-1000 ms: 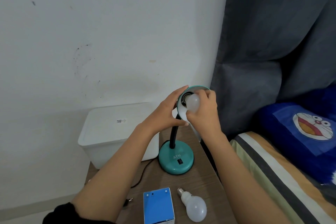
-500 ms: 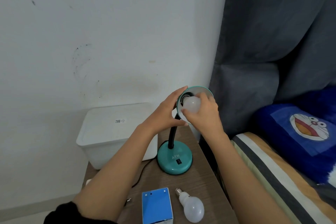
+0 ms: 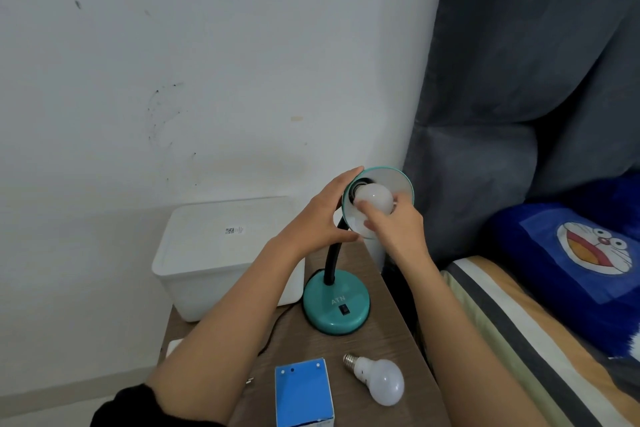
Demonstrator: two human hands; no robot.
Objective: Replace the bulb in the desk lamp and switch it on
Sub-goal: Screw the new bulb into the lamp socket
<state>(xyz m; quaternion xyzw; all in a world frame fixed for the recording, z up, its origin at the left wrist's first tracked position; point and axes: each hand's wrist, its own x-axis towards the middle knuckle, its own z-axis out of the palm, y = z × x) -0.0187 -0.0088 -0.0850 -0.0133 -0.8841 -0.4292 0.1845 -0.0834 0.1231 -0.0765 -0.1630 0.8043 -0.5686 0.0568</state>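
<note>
A teal desk lamp stands on a wooden bedside table [image 3: 388, 347]; its round base [image 3: 336, 305] carries a black switch [image 3: 343, 309], and a black neck rises to the shade [image 3: 398, 180]. My left hand [image 3: 318, 215] grips the shade's left rim. A white bulb [image 3: 375, 198] sits in the shade's socket, and my right hand [image 3: 394, 225] has its fingertips closed on it from below. A second white bulb [image 3: 379, 383] lies loose on the table near the front, screw base pointing up-left.
A blue bulb box [image 3: 303, 392] stands at the table's front edge. A white lidded bin [image 3: 214, 253] sits behind on the left, a black cord [image 3: 273, 326] beside it. A bed with a striped sheet [image 3: 519, 340] and blue pillow [image 3: 581, 253] borders the right.
My right hand has shifted lower on the bulb, so more of the bulb and shade now shows. My left hand keeps its hold on the shade.
</note>
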